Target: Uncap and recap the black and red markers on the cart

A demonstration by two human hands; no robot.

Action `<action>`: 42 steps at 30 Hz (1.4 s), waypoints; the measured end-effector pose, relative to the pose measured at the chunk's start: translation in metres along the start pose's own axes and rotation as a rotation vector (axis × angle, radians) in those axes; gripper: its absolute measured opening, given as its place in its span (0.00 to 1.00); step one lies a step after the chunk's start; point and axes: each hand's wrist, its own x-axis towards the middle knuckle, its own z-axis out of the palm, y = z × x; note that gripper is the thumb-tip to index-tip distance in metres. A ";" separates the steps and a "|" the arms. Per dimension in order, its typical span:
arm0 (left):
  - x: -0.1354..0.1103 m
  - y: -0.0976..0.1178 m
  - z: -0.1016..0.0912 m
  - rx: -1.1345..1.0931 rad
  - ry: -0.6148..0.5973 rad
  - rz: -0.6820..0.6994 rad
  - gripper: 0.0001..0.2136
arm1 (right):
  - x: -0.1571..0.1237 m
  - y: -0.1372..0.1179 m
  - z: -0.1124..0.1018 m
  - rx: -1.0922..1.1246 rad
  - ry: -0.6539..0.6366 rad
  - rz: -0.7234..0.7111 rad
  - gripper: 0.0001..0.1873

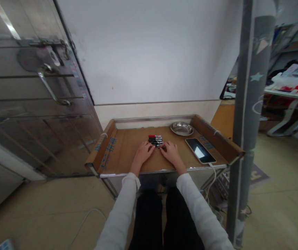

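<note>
Several markers lie side by side in a short stack of rows on the cardboard-lined tray top (128, 149). A red marker (154, 136) is the farthest from me, and black markers (155, 140) lie on the near side of it. My left hand (144, 152) has its fingertips closed at the left end of the nearest black marker. At that marker's right end, the fingertips of my right hand (171, 152) are pinched in. My fingers partly hide this nearest marker.
A round steel dish (181, 128) stands at the back right of the tray. In front of it lies a phone (200, 150) with a white cable (214, 173) hanging over the front edge. A grey pole (251, 114) rises at the right; a metal door (34, 86) is at the left.
</note>
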 end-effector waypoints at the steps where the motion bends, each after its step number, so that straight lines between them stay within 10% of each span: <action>1: 0.000 0.001 0.000 0.016 -0.008 0.000 0.09 | 0.000 0.000 0.000 -0.004 0.003 0.001 0.07; 35: 0.008 0.005 0.002 -0.131 0.092 0.102 0.06 | 0.006 -0.011 -0.010 0.280 0.053 -0.215 0.10; 42: 0.008 0.006 0.003 0.012 -0.008 0.064 0.12 | 0.005 -0.006 -0.011 0.086 0.156 -0.020 0.11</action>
